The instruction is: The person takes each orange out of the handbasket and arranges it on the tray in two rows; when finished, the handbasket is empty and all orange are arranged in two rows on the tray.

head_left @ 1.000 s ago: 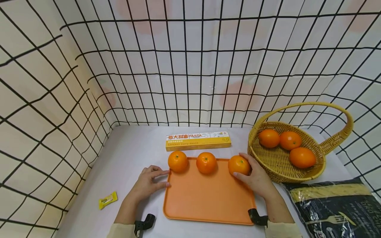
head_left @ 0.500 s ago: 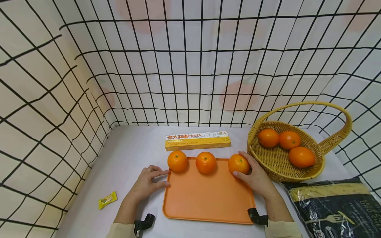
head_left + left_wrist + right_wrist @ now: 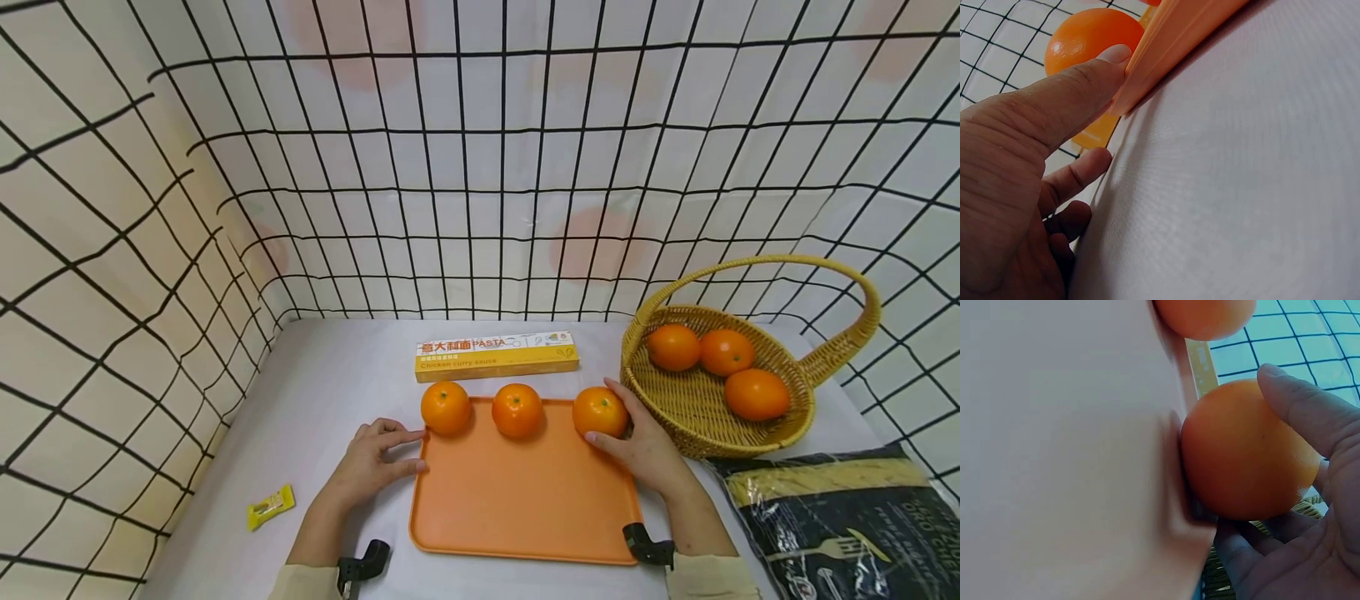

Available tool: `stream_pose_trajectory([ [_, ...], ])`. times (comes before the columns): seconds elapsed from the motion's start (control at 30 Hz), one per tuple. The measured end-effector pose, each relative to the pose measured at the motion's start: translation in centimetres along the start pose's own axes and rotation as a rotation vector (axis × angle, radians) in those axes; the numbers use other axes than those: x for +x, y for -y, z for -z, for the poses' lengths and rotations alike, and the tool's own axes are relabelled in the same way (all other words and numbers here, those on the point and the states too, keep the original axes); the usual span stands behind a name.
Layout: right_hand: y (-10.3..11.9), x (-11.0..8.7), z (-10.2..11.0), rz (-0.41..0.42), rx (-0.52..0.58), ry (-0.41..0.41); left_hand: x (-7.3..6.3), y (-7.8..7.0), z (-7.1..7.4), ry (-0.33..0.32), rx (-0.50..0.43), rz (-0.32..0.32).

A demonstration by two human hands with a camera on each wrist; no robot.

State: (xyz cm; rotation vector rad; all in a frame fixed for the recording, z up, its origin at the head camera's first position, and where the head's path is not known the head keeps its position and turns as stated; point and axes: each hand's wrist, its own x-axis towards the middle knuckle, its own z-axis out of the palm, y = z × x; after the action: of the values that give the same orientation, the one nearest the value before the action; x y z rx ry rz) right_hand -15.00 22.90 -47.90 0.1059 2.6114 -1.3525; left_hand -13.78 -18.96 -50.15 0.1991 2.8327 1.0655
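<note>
Three oranges stand in a row along the far edge of an orange tray. At the row's right end, my right hand curls its thumb and fingers round the right orange; in the right wrist view this orange sits against the tray's corner. My left hand lies at the tray's left edge, thumb and forefinger apart, their tips at the rim. The left wrist view shows the thumb touching the tray's side. Close by is the left orange; the middle orange stands untouched.
A yellow and white pasta box lies behind the tray. At right stands a handled wicker basket with three oranges, above a dark pasta bag. A small yellow packet lies at left. Black wire grid encloses the table.
</note>
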Motion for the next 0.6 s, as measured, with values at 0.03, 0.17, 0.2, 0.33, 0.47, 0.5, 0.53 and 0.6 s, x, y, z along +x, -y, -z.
stream_pose_trajectory([
  [0.03,0.0,0.0,0.0,-0.001,-0.001,0.0,0.0,0.0,0.0,-0.001,-0.001,0.0],
  [0.17,0.1,0.1,0.0,0.001,-0.012,0.001,0.0,0.0,0.1,-0.004,-0.008,0.003],
  [0.2,0.2,0.0,0.0,0.003,-0.013,0.002,0.0,0.0,0.1,-0.002,-0.011,0.002],
  [0.33,0.3,-0.1,0.0,0.001,-0.027,0.004,0.0,0.0,0.1,0.001,-0.01,0.002],
  [0.47,0.7,-0.4,0.0,-0.005,-0.058,0.002,0.0,0.0,0.1,0.002,-0.01,-0.001],
  [0.5,0.8,-0.5,0.0,-0.002,-0.071,0.0,0.0,0.0,0.1,0.003,-0.011,-0.002],
  [0.53,0.9,-0.7,0.1,0.001,-0.082,0.0,0.0,0.0,0.1,0.002,-0.012,-0.004],
  [0.6,1.0,-0.9,0.2,0.004,-0.094,0.005,0.0,0.1,0.0,0.002,-0.013,-0.006],
])
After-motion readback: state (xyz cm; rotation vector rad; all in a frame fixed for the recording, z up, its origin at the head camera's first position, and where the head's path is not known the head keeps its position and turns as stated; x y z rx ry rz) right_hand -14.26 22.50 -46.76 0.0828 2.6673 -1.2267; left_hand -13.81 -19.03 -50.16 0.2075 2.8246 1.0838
